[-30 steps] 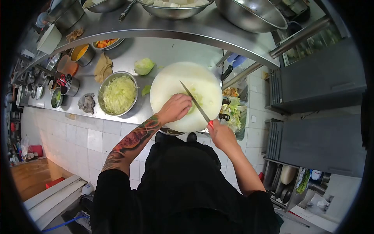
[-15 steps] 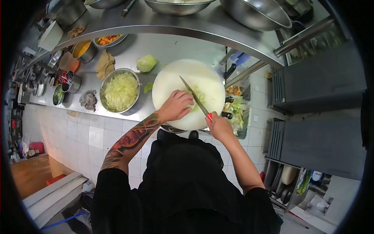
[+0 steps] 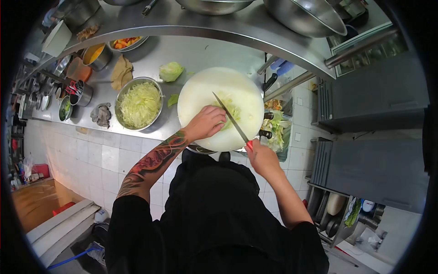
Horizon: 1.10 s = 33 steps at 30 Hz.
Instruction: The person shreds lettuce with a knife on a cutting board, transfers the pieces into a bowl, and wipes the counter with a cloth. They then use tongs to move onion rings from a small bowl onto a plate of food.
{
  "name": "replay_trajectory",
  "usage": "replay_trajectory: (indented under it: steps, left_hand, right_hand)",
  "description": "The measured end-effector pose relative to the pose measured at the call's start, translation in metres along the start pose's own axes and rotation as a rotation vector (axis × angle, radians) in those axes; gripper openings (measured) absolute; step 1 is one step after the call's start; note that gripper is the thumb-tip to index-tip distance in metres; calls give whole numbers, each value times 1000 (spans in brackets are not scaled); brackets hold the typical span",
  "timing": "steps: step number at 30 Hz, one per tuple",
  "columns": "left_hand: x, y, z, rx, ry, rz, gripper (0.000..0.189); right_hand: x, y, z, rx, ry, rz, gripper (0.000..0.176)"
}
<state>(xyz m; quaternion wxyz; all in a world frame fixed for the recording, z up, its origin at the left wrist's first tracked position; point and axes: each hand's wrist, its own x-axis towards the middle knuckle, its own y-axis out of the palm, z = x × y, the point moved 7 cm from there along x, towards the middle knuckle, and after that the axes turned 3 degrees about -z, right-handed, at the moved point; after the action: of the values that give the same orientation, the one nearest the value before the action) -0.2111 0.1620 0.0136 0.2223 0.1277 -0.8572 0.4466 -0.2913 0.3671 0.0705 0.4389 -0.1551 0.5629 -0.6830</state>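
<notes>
My right hand [image 3: 264,158] is closed around the red handle of a kitchen knife [image 3: 231,118], whose long blade points up and left over the round white cutting board [image 3: 198,84]. Curled fingers of my left hand [image 3: 206,122] press down on a piece of cabbage, mostly hidden under them, just left of the blade. Pale green cabbage shreds [image 3: 235,109] lie along the blade's right side. A steel bowl [image 3: 119,119] heaped with shredded cabbage [image 3: 139,104] stands left of the board. Beyond it sits a cut chunk of cabbage [image 3: 171,71], with a loose leaf [image 3: 173,100] nearer the board.
An overhead steel shelf [image 3: 196,23] with metal bowls crosses the far side. Cloths [image 3: 101,114], a pot of orange liquid [image 3: 97,57] and a holder with red-handled scissors [image 3: 81,93] are at left. Beside the board's right edge are dark knife handles [image 3: 265,134] and a bin of scraps [image 3: 278,132].
My right hand has drawn the knife slightly down and to the right, toward my body. My left hand stays on the cabbage, and the whole view has shifted a little.
</notes>
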Motion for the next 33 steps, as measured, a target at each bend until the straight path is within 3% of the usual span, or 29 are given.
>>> replay_trajectory:
  steps: [3,6,8,11,14,17,23,26,30,33]
  left_hand:
    - [0,1,2,-21,-25,4,19]
    - [0,0,0,-7,16,12,20]
    - [1,-1,1,-3,15,10,20]
    - [1,-6,-7,-24,13,23,22]
    - [-5,-9,-10,-3,15,17,25]
    - [-2,0,-8,37,20,-39,26]
    - [-2,-6,-4,-7,-3,-15,24]
    - [0,-2,-3,-20,19,-4,23]
    - [-3,-1,1,-28,-6,3,22]
    - [-2,-1,1,-14,-16,-14,21]
  right_hand:
    - [37,57,-17,27,-5,-39,33]
    - [34,26,-3,16,20,-56,34]
    - [10,3,2,-12,55,51,36]
    - [37,55,-19,109,74,76,38]
    - [44,37,-16,231,69,102,36]
    - [16,1,-5,-26,-73,-140,31]
    - [-14,-3,-1,-102,-82,-76,29]
    - [38,60,-16,-35,-109,-141,29]
    - [12,-2,10,-63,-41,-57,32]
    - [20,28,1,-65,3,-10,33]
